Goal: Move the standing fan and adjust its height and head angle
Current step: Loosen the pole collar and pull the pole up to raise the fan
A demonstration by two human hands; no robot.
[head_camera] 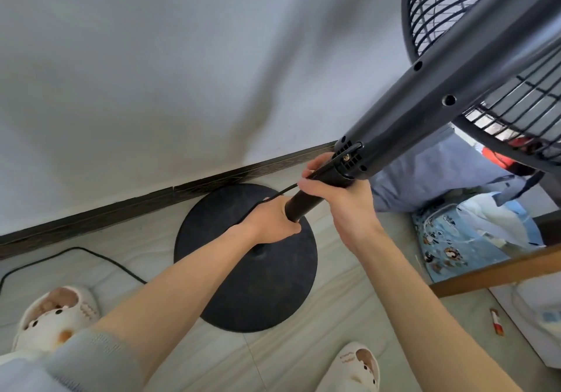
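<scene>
A black standing fan stands on its round black base (243, 285) near the wall. Its dark pole (306, 200) rises toward me into a thick grey column (425, 100), with the wire grille head (485, 42) at the upper right. My left hand (273, 218) grips the pole low down. Just above it, my right hand (340, 197) grips the pole right under the column's collar. The fan's black cord (273, 197) runs from the collar past my left hand.
A white wall with a dark skirting board (91, 218) lies behind the fan. The cord (100, 258) trails over the tiled floor at left. My slippered feet (57, 315) flank the base. Blue cloth and a patterned bag (449, 239), a wooden bar (491, 273) and a small lighter (496, 321) sit right.
</scene>
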